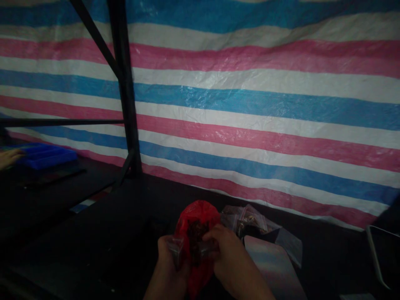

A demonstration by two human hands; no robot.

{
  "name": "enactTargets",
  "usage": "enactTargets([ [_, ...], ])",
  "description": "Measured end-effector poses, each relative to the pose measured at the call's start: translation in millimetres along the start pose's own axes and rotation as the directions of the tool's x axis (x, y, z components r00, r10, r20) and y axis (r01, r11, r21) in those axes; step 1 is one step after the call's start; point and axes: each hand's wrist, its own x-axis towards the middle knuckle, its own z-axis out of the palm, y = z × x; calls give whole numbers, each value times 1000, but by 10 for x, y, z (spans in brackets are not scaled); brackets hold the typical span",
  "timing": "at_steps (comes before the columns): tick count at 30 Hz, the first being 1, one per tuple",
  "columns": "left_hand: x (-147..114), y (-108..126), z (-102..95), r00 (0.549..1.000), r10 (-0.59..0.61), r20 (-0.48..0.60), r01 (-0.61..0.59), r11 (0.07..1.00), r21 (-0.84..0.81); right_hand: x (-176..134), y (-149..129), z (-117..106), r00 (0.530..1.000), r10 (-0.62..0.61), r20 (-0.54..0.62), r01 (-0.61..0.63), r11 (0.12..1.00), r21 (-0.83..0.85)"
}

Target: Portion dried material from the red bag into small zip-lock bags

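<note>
A red plastic bag [200, 208] lies gaping at the front middle of the black table, with small dark brown pieces [196, 231] heaped inside. My left hand [168, 262] is closed at the bag's left side, gripping a small clear plastic bag [176, 250]. Over the bag's right side, my right hand [223, 246] has its fingers bent together down among the pieces. Clear plastic shows by its fingertips, but dim light hides exactly what they pinch.
Clear zip bags [250, 218] with brownish contents lie right of the red bag, behind a pale flat-topped object [271, 258]. A light-rimmed tray [375, 258] sits far right. Left are a black post [126, 96], a blue compartment tray [50, 155] and another person's hand [11, 157].
</note>
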Motion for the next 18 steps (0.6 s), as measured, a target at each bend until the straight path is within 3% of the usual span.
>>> enactTargets([
  [3,0,10,-40,990,-33,140,37,999,-26,23,115,7,998,30,-48,-33,998,-48],
  [10,-49,135,54,998,-33,59,40,991,-129,102,154,151,989,3,-146,-14,998,-69],
  [15,37,245,93,996,-71,-53,58,975,-216,109,124,247,985,-81,-150,76,996,-44],
  [18,92,248,105,993,-83,-84,63,975,-215,103,108,242,986,-18,-165,5,997,-81],
])
